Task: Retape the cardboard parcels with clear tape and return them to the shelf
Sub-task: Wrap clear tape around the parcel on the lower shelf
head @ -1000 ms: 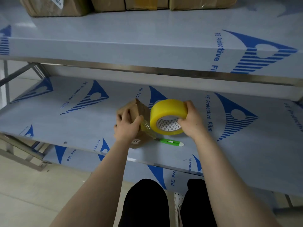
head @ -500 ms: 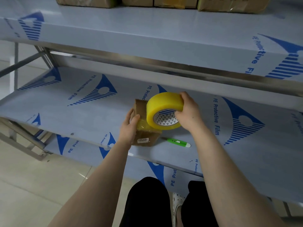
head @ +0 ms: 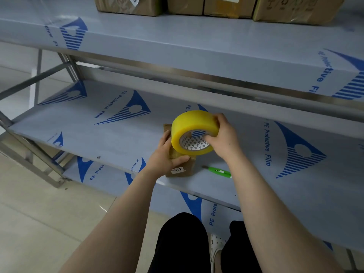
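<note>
Change since the earlier frames: the tape roll (head: pixel 189 125), formerly held to the right of the parcel (head: pixel 188 169), has been brought over it and now hides most of its top. The left thumb has been laid across the parcel's near upper edge.

- Floor (head: pixel 39 213): pale tiles, seen at near left.
- Steel rack, its shelves covered in grey film printed in blue.
- Upper shelf (head: pixel 177 40): a row of cardboard boxes (head: pixel 295 8) is stood along its far edge, cut off by the frame.
- Middle shelf (head: pixel 98 138): the work is carried here.
- Lower shelf (head: pixel 102 174): partly seen beneath, at near left.
- Black-clad legs (head: pixel 183 243), seen at the near edge, with a pale perforated shoe (head: pixel 215 245) between them.
- Left hand (head: pixel 163 156): grip closed round the parcel's left side, with the fingers behind and the thumb in front.
- Right hand (head: pixel 224 134): grip closed on the roll, with the fingers laid over the outer band and the thumb set inside the patterned core.
- Tape roll: yellowish and held tilted, its open core turned towards the camera. It is held against the parcel's top, where a glossy patch of tape is seen.
- Parcel: small brown carton, stood near the front edge of the middle shelf, left of centre.
- Green cutter (head: pixel 219 171): laid flat on the middle shelf just right of the parcel, untouched.
- White label (head: pixel 177 170): stuck to the parcel's near face, its print too small to be read.
</note>
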